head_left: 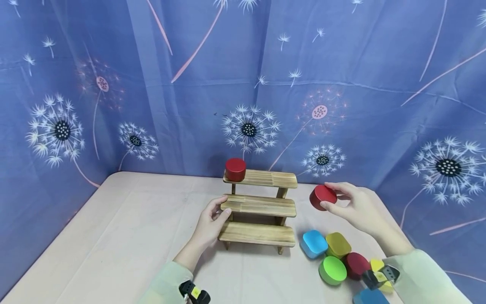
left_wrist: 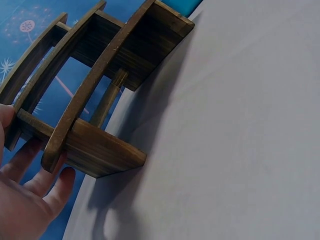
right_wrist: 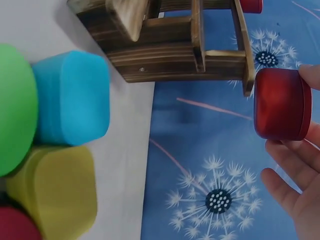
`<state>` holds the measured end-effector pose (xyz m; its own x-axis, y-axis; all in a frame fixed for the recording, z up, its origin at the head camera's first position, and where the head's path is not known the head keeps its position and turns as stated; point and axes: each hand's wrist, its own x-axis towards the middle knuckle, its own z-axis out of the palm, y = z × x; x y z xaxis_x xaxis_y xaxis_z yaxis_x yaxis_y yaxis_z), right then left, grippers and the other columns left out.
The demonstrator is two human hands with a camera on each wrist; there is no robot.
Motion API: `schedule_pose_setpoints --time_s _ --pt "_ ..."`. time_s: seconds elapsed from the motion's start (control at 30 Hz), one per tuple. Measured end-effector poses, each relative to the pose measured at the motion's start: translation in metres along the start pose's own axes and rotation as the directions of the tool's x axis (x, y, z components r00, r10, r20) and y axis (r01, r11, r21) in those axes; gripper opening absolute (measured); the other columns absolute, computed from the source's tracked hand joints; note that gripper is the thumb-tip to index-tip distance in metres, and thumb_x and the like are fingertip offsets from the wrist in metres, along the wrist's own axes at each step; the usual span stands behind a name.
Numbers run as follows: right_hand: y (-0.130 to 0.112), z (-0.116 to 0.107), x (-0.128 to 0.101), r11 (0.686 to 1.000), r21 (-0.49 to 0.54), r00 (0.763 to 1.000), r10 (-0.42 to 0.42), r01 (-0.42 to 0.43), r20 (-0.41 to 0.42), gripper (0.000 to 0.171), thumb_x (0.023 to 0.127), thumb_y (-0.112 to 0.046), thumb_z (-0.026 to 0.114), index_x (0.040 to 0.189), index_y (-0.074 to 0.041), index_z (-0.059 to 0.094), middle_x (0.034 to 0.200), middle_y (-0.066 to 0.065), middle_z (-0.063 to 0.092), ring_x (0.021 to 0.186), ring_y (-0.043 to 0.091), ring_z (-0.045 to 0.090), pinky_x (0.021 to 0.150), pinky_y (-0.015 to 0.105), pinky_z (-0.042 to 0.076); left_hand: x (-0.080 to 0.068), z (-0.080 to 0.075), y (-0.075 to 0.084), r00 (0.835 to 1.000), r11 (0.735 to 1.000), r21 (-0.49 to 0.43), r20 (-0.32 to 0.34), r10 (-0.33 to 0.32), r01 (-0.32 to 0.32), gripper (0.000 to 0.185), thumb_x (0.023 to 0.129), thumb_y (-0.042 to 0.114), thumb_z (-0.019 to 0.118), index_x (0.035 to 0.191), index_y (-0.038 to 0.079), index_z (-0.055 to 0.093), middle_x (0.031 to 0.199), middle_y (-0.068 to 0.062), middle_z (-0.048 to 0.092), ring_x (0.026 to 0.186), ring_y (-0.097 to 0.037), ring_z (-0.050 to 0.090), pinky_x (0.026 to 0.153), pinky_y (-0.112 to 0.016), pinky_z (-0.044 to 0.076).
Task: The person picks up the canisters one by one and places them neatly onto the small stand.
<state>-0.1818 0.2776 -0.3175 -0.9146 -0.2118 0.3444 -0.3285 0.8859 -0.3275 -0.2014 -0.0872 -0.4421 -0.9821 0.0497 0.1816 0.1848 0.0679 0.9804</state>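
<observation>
A three-tier wooden stand (head_left: 258, 205) stands near the back of the table. At the left end of its middle tier, my left hand (head_left: 209, 219) grips the board, thumb in front and fingers behind. The left wrist view shows those fingers (left_wrist: 59, 192) around the stand's end. To the right of the stand, my right hand (head_left: 355, 207) pinches a red round tin (head_left: 323, 197) between thumb and fingers, held above the table and tilted. A second red round tin (head_left: 235, 169) sits on the left end of the top tier.
On the right of the table are a light blue rounded-square tin (head_left: 314, 244), an olive-yellow one (head_left: 338, 245), a green round tin (head_left: 332, 270), a dark red one (head_left: 357, 266), a darker blue one (head_left: 370, 297) and yellow pieces partly hidden by the right wrist. A blue dandelion-print curtain (head_left: 190, 105) hangs behind.
</observation>
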Motion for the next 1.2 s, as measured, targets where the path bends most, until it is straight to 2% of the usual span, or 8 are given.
schedule_pose_setpoints --time_s 0.03,0.13,0.27,0.4,0.7,0.9,1.2 --pt "-0.002 0.000 0.001 1.000 -0.004 1.000 0.004 -0.004 0.005 0.058 0.080 -0.053 0.069 0.126 -0.020 0.060 0.102 0.004 0.072 0.091 0.027 0.068 0.070 0.039 0.051 0.000 0.000 0.000 1.000 1.000 0.000 -0.001 0.003 -0.003 0.040 0.092 0.009 0.059 0.131 0.007 0.052 0.135 -0.017 0.053 0.090 -0.013 0.055 0.080 -0.019 0.047" --pt "-0.007 0.004 0.005 0.995 0.102 1.000 -0.012 0.011 0.012 0.056 0.082 -0.043 0.071 0.128 -0.014 0.059 0.109 0.008 0.069 0.091 0.029 0.068 0.070 0.032 0.053 0.000 0.001 -0.001 1.000 1.000 0.002 -0.004 0.010 -0.010 0.040 0.091 0.008 0.060 0.131 0.007 0.052 0.136 -0.016 0.052 0.091 -0.015 0.056 0.081 -0.019 0.046" --pt "-0.012 0.010 0.010 0.962 0.261 0.997 -0.075 0.079 -0.026 0.052 0.080 -0.022 0.076 0.126 -0.005 0.059 0.112 0.010 0.065 0.089 0.023 0.067 0.071 0.018 0.053 -0.001 0.002 -0.003 1.000 1.000 0.003 0.000 0.005 -0.005 0.040 0.091 0.009 0.060 0.131 0.008 0.052 0.137 -0.015 0.051 0.093 -0.018 0.056 0.082 -0.019 0.047" --pt "-0.017 0.013 0.015 0.955 0.272 0.993 -0.100 0.114 -0.064 0.051 0.078 -0.018 0.078 0.124 -0.006 0.061 0.109 0.009 0.065 0.087 0.017 0.066 0.071 0.016 0.052 -0.001 0.004 -0.005 1.000 1.000 0.000 0.002 0.013 -0.013 0.040 0.092 0.010 0.060 0.131 0.007 0.052 0.136 -0.016 0.051 0.093 -0.019 0.056 0.082 -0.020 0.047" --pt "-0.027 0.020 0.022 0.952 0.284 0.993 -0.102 0.113 -0.055 0.049 0.078 -0.019 0.078 0.121 -0.005 0.062 0.105 0.007 0.066 0.087 0.023 0.066 0.069 0.022 0.053 -0.006 0.003 -0.007 1.000 1.000 0.016 -0.009 0.003 -0.003 0.040 0.091 0.011 0.061 0.130 0.008 0.053 0.136 -0.015 0.051 0.098 -0.016 0.055 0.088 -0.023 0.046" --pt "-0.031 0.025 0.030 0.953 0.271 0.990 -0.120 0.135 -0.071 0.048 0.077 -0.019 0.078 0.120 -0.003 0.063 0.104 0.008 0.067 0.088 0.026 0.067 0.072 0.023 0.054 -0.005 0.002 -0.007 1.000 1.000 -0.002 -0.008 0.004 -0.004 0.041 0.091 0.010 0.061 0.130 0.007 0.053 0.134 -0.016 0.053 0.094 -0.017 0.055 0.084 -0.020 0.045" --pt "-0.036 0.029 0.044 0.948 0.264 0.982 -0.157 0.180 -0.105 0.049 0.075 -0.018 0.079 0.119 -0.002 0.063 0.107 0.009 0.066 0.088 0.024 0.067 0.075 0.021 0.054 -0.001 -0.001 -0.004 1.000 1.000 0.007 -0.009 0.018 -0.018 0.041 0.091 0.012 0.062 0.130 0.009 0.053 0.133 -0.015 0.054 0.089 -0.014 0.055 0.082 -0.020 0.046"
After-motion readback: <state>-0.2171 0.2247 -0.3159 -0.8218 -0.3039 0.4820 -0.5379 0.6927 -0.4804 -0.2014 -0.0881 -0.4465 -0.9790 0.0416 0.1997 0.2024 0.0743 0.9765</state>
